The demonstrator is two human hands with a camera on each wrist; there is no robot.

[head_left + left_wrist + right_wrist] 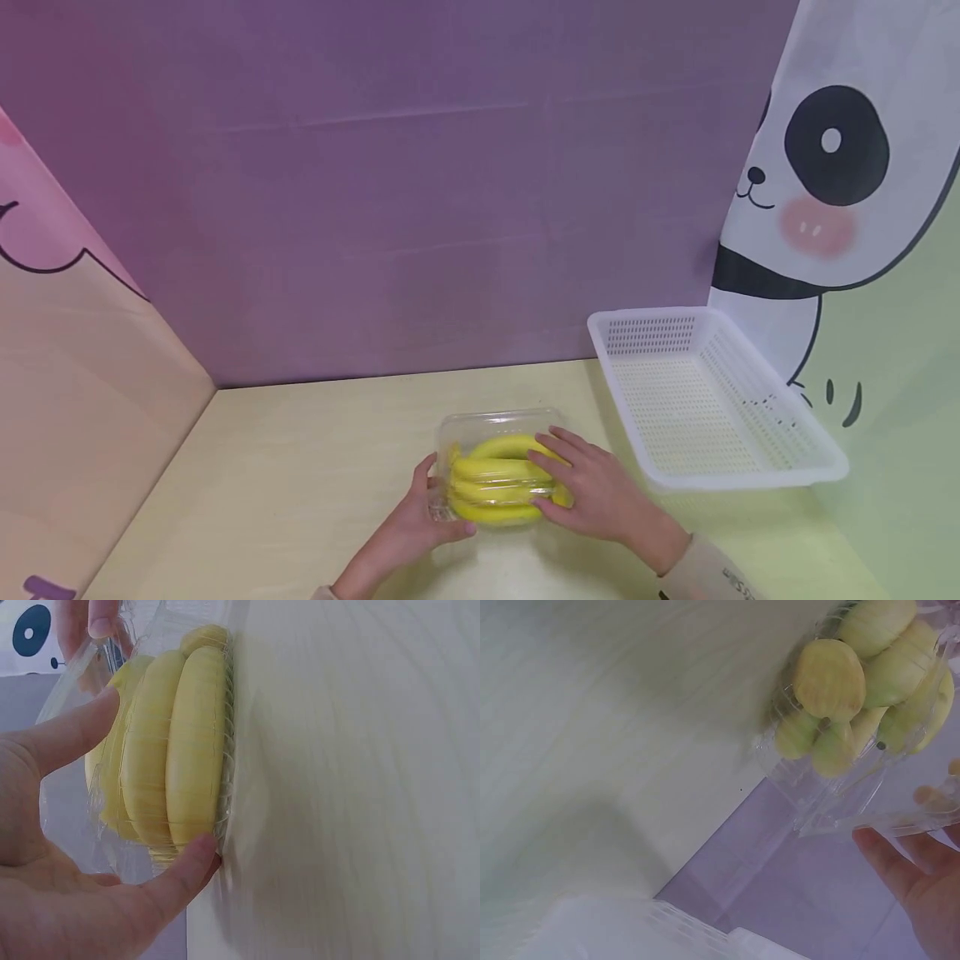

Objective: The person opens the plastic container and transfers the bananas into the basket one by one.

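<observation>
A clear plastic clamshell box [480, 423] sits on the table with yellow bananas [495, 471] inside. My left hand [416, 521] grips its left end, the thumb low on the near side and the fingers round the far side. In the left wrist view, the thumb and a finger of that hand span the box's end, close against the bananas [196, 735]. On the right end of the lid, my right hand [596, 496] rests with fingers spread and fairly straight. The right wrist view has its fingertips against the lid's rim [900, 821], which stands apart from the base.
A white perforated plastic basket [637, 400] stands right of the box, by the panda-printed side wall [870, 250]. A purple wall [412, 208] closes off the back of the pale wooden table [300, 467]. Another printed panel [97, 392] borders the left.
</observation>
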